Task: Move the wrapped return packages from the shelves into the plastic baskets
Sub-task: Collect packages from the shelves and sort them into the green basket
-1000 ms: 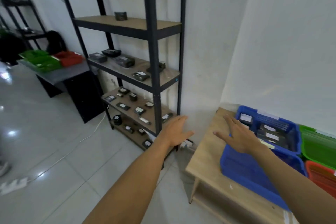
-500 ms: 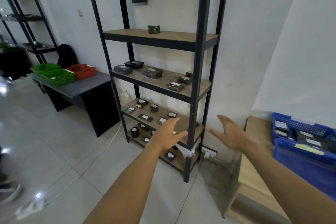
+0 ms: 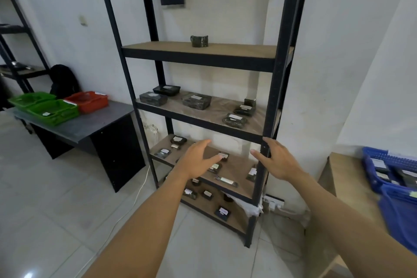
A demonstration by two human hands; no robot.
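1. Left hand (image 3: 198, 159) and right hand (image 3: 278, 161): both reach toward the shelf unit (image 3: 274, 101), fingers spread wide, holding nothing.
2. Blue basket (image 3: 397, 207): on wooden table (image 3: 347, 178), far right, packages inside.
3. Wrapped packages (image 3: 196, 101): lying on the shelves.
4. Green baskets (image 3: 53, 109), red basket (image 3: 88, 101): on far grey desk (image 3: 97, 119).

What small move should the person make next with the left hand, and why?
Probably reach the left hand forward and down onto the small labelled package just past its fingertips on the third shelf, then close on it. Both hands are open and hold nothing, the right hand is at the rack's front post, and many wrapped packages remain on the shelves.
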